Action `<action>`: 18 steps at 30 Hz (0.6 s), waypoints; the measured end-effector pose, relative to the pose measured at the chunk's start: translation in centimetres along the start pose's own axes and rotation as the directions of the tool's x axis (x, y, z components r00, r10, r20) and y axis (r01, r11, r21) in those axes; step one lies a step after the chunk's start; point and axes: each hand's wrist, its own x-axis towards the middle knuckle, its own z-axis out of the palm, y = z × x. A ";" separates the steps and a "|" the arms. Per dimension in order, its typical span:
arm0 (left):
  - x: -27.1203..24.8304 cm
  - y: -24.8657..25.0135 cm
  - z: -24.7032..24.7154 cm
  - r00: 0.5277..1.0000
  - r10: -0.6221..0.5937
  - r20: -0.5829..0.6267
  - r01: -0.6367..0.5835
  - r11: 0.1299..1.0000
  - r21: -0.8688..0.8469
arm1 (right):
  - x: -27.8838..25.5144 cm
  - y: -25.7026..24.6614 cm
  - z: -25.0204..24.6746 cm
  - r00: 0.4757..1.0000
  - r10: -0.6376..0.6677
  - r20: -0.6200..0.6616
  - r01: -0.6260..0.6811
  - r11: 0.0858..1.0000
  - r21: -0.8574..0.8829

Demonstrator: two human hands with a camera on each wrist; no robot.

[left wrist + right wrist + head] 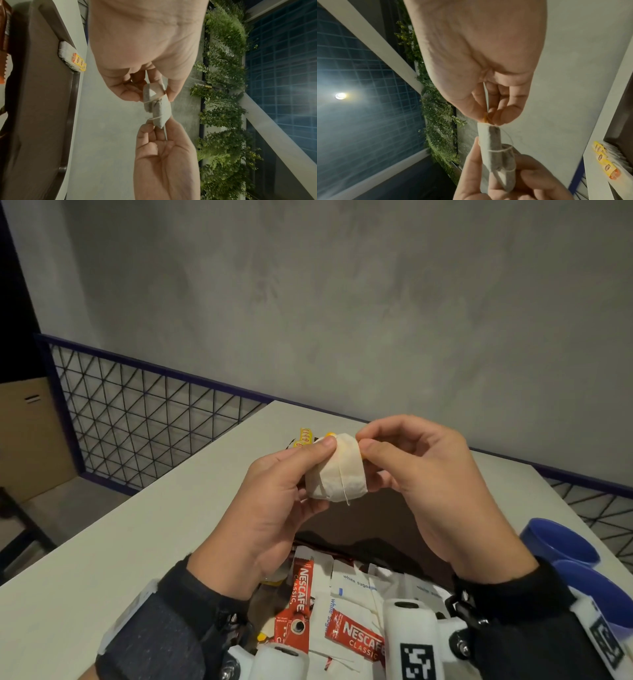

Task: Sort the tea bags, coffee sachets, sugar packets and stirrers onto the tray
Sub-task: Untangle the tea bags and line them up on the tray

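A white tea bag (337,474) wound with its string is held up above the dark tray (390,518). My left hand (310,463) grips its left side between thumb and fingers. My right hand (364,448) pinches its top right corner, at the yellow tag. The left wrist view shows the tea bag (158,108) between both hands, and so does the right wrist view, where the tea bag (495,152) hangs from my right fingertips (498,119). Other tea bags with yellow tags (306,437) lie at the tray's far corner. Red coffee sachets (356,635) and white sugar packets (352,585) are piled below my wrists.
The white table (137,535) ends at a mesh railing (144,412) on the left and back. Two blue cups (561,542) stand at the right edge. A grey wall rises behind the table.
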 end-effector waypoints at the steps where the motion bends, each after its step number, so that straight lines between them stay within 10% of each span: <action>1: 0.0 0.0 0.0 1.000 0.000 0.001 0.000 1.000 0.007 | 0.0 -0.1 0.0 1.000 -0.014 -0.006 0.014 1.000 -0.008; 18: 0.0 0.2 0.1 0.998 -0.026 -0.053 0.022 0.998 -0.064 | 0.1 -0.3 -1.0 0.998 -0.057 -0.001 0.057 0.995 -0.080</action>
